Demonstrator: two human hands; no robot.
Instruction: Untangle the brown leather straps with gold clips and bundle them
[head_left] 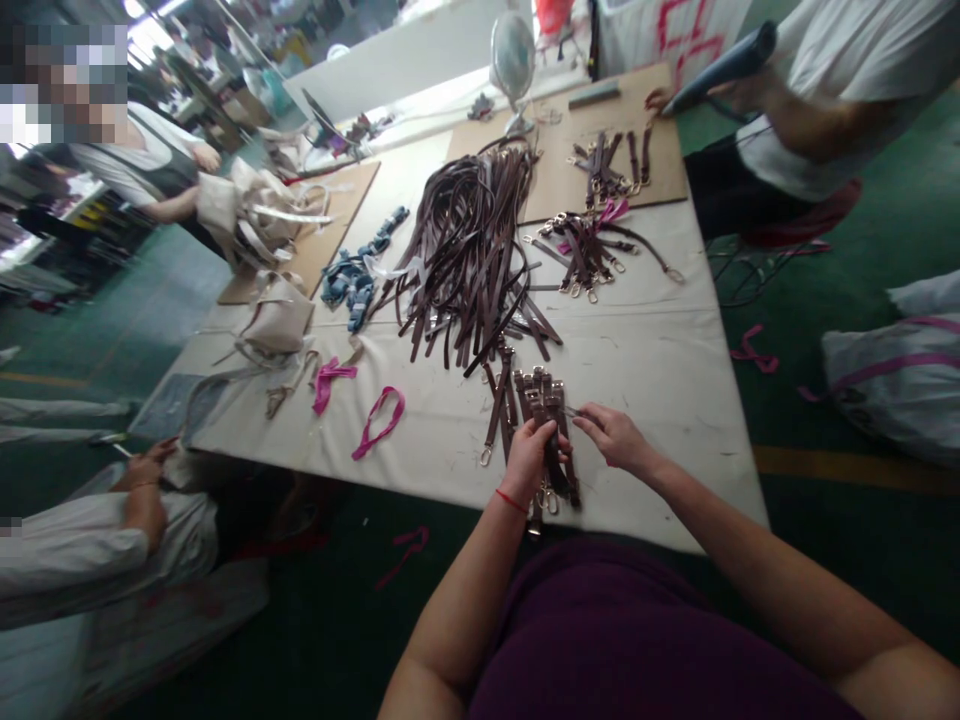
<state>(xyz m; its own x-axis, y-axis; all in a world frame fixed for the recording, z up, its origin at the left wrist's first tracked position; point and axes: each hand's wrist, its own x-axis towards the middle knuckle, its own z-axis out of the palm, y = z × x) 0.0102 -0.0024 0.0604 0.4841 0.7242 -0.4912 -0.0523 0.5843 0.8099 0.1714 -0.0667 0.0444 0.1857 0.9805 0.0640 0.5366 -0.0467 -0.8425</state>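
Observation:
At the near table edge, my left hand is closed around a dark brown leather strap with a metal buckle. Under and beside it lie several short brown straps with buckles and gold-coloured clips. My right hand is just to the right, its fingers pinched on a thin metal tool that points at the buckle end; its exact kind is too small to tell. Farther up the table spreads a big heap of long brown straps.
More clipped straps lie to the right, near a cardboard sheet. A pink ribbon loop, blue strap bundles and a cream bag are on the left. A fan stands behind. Co-workers sit or stand at both sides.

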